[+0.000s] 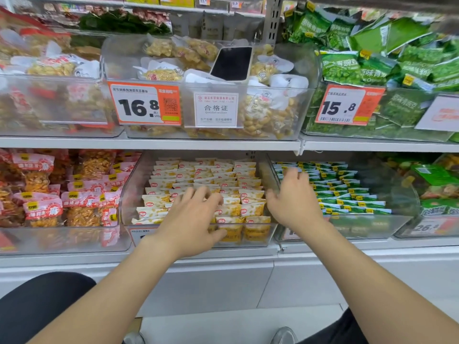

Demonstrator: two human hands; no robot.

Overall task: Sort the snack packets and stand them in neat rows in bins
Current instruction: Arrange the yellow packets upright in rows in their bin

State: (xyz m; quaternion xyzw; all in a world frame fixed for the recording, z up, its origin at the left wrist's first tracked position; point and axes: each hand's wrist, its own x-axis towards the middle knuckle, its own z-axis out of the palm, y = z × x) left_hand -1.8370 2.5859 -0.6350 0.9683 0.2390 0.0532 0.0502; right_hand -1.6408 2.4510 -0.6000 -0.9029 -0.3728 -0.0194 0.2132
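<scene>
left hand point(191, 219), fingers spread and released, rests on the front rows of yellow-and-white snack packets point(248, 177) standing in a clear bin point(134, 189) on the lower shelf. right hand point(294, 198), fingers loose and blurred, nothing visibly grasped, is over the bin's right wall beside upright green packets point(347, 192). above, a phone point(232, 63) lies on peanut bags.

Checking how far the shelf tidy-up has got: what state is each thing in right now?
Yellow packets: upright in neat rows.
Green packets: upright in rows.
Red packets: loose jumble.
Peanut packets: loose heap in the upper bin.
Phone: screen dark, lying tilted on the peanut packets.
Left grip: open, fingers spread over the yellow packets.
Right grip: open, reaching to the green packets; blurred.
</scene>
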